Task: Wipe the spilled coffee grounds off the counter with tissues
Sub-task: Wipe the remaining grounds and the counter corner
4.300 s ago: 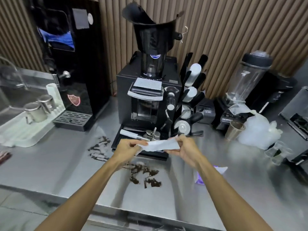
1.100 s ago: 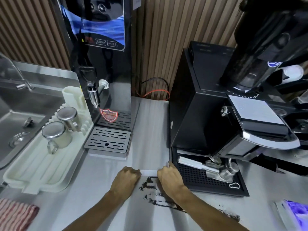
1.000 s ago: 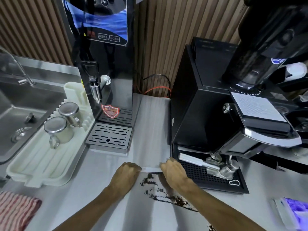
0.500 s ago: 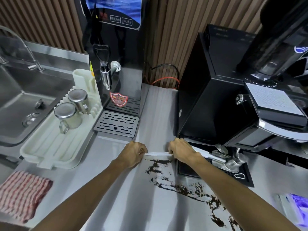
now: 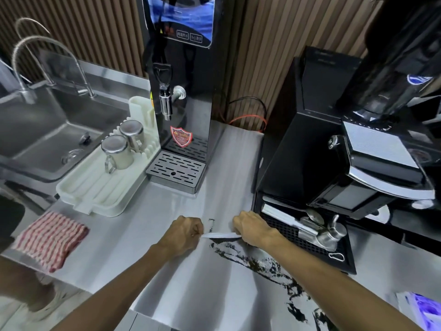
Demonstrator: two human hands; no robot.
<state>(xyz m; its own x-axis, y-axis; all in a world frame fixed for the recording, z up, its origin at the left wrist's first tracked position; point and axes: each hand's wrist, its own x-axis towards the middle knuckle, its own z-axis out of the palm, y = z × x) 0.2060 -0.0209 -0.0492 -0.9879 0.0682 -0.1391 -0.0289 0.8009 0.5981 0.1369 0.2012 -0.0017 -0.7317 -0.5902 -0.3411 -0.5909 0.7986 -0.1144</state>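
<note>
Steel worktop, near edge (image 5: pixel 191 295): bare metal is seen on the left, with room for a pull toward the body.
Grounds (image 5: pixel 257 261): a dark trail is spread from just below the hands, running diagonally to the near right edge; its long axis is slanted, far-left to near-right.
Tissue (image 5: pixel 220 235): a folded strip is stretched crosswise between both hands, laid at the far end of the trail, a small smear left just beyond it.
Left hand (image 5: pixel 185 232): closed in a fist, the tissue's left end is pinched in it.
Right hand (image 5: pixel 250 228): curled down, the right end is pinned; this hand is judged nearer the bulk of the spill.
Coming move: a drag toward the near right, along the trail, seems called for.
Right limit: the grinder tray (image 5: pixel 310 244) is set just beside the right hand, so little room is left there.
Left side: the striped cloth (image 5: pixel 50 240) and drying rack (image 5: pixel 95 189) are kept well apart.
Far end: an open lane is seen between the water boiler (image 5: pixel 183 96) and the grinder (image 5: pixel 334 139).
</note>
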